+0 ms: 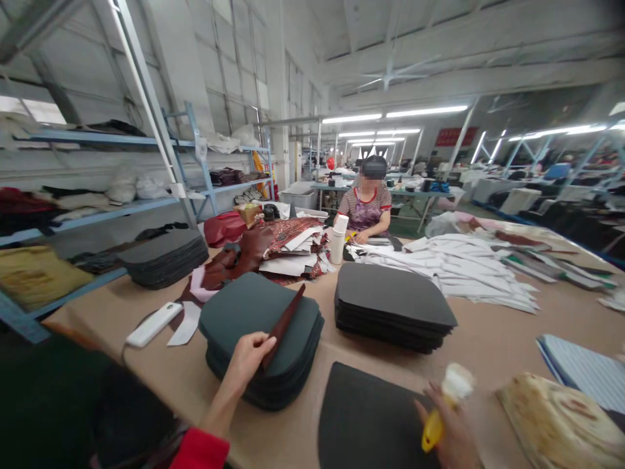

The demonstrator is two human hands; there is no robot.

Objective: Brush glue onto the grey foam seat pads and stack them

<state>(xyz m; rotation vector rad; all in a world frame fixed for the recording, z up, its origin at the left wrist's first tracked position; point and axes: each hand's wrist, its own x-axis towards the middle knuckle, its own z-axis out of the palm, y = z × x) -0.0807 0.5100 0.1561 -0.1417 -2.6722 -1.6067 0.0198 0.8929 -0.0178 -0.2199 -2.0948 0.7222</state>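
My left hand (249,358) pinches the lower end of a dark brown strip (288,319), which slants up across a stack of dark green rounded panels (244,309). The strip looks like leather or something similar. At the lower right, my right hand (454,426) is wrapped round a brush (432,431) with a yellow handle and whitish bristles. This hand is slightly blurred. Beneath and left of it, a single black panel (366,410) lies on the table. A stack of black panels (390,293) stands just beyond.
A cream, crusted block-like object (561,417) and a lined notebook (586,368) lie right on the brown table (303,423). A white device (153,324) lies left. White strips (463,260) and patterned scraps (293,238) are heaped behind. Across sits a co-worker (368,202).
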